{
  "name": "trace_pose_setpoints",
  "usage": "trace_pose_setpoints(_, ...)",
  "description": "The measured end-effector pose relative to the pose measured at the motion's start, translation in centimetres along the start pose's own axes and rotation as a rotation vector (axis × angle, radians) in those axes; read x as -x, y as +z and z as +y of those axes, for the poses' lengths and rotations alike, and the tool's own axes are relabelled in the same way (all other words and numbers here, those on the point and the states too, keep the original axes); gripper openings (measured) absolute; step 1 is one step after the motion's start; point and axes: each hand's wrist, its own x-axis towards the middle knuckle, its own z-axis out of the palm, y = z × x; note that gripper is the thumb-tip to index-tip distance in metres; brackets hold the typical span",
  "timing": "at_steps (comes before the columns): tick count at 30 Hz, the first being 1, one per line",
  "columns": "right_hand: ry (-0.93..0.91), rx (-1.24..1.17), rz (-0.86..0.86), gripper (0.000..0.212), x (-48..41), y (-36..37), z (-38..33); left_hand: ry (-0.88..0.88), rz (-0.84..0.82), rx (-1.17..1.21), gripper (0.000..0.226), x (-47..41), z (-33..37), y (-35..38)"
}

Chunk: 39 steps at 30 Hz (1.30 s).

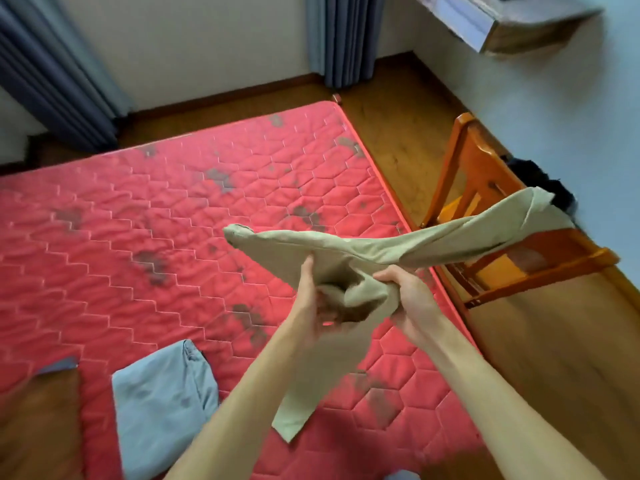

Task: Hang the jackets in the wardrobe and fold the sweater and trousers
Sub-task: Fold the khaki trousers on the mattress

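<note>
Beige trousers [398,247] hang in the air above the right side of the red mattress [138,237]. My left hand [311,303] and my right hand [412,299] both grip the bunched waist end, close together. One leg stretches right toward the wooden chair [485,188]; another end dangles down below my forearms. A folded light-blue garment [159,410] lies on the mattress at the lower left, with a brown garment [38,420] beside it at the frame's edge.
A dark item [540,181] sits by the chair against the right wall. Blue-grey curtains [343,36] hang at the back and at the far left. Wooden floor [398,133] runs between mattress and wall. A shelf [502,26] juts out at the top right.
</note>
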Motion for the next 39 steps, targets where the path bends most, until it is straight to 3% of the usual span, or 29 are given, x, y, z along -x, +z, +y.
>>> trace_pose_setpoints(3, -0.055, -0.11, -0.077, 0.026, 4.7, 0.6, -1.3, 0.035, -0.078, 0.239, 0.101, 2.6, 2.1, -1.1)
trace_pose_setpoints(6, -0.069, -0.042, -0.121, 0.025, 8.8, 0.9, -1.9, 0.21, -0.26, 0.481, 0.121, 4.6, 4.1, -2.2)
trace_pose_setpoints(10, -0.15, 0.133, -0.175, 0.025, 12.5, 1.2, -2.6, 0.475, -0.428, 0.274, 0.088, 9.5, 6.6, -1.8)
trace_pose_setpoints(12, -0.237, 0.315, -0.229, 0.039, 13.7, 1.1, -3.6, 0.586, -0.293, 0.133, 0.055, 12.0, 7.9, -0.6)
trace_pose_setpoints(14, -0.306, 0.547, -0.302, 0.036, 14.8, 1.1, -4.9, 0.658, -0.078, 0.141, 0.037, 14.1, 9.2, 0.6)
trace_pose_setpoints(20, -0.301, 1.2, -0.55, 0.026, 18.7, -0.3, -11.2, 0.818, -0.075, 0.256, 0.047, 20.1, 13.5, 2.1)
trace_pose_setpoints(23, -0.458, 1.018, -0.476, 0.023, 19.9, -0.1, -15.4, 0.899, -0.076, 0.261, 0.046, 23.1, 15.6, 2.0)
trace_pose_setpoints(26, -0.775, 0.721, -0.188, 0.015, 19.8, 2.2, -19.4, 0.971, -0.097, 0.255, 0.057, 26.6, 17.6, 1.7)
trace_pose_setpoints(28, -0.923, 0.649, -0.05, 0.033, 19.5, 4.2, -22.2, 0.999, -0.082, 0.218, 0.061, 29.2, 18.8, 1.3)
trace_pose_setpoints(30, -0.95, 0.676, -0.02, 0.074, 19.1, 6.3, -25.1, 0.991, -0.063, 0.178, 0.069, 31.4, 19.7, 0.4)
trace_pose_setpoints(32, -0.891, 0.686, -0.154, 0.106, 18.8, 8.7, -27.5, 1.023, -0.08, 0.18, 0.075, 33.3, 20.4, -0.8)
trace_pose_setpoints(33, -0.833, 0.641, -0.28, 0.109, 18.7, 10.0, -28.3, 1.058, -0.079, 0.179, 0.075, 34.1, 20.7, -1.5)
trace_pose_setpoints(36, -0.64, 0.427, -0.595, 0.076, 19.2, 13.9, -28.4, 1.113, -0.077, 0.155, 0.045, 36.4, 21.1, -3.1)
trace_pose_setpoints(39, -0.638, 0.367, -0.637, 0.066, 19.1, 16.9, -27.5, 1.146, -0.057, 0.11, 0.025, 38.0, 21.3, -4.2)
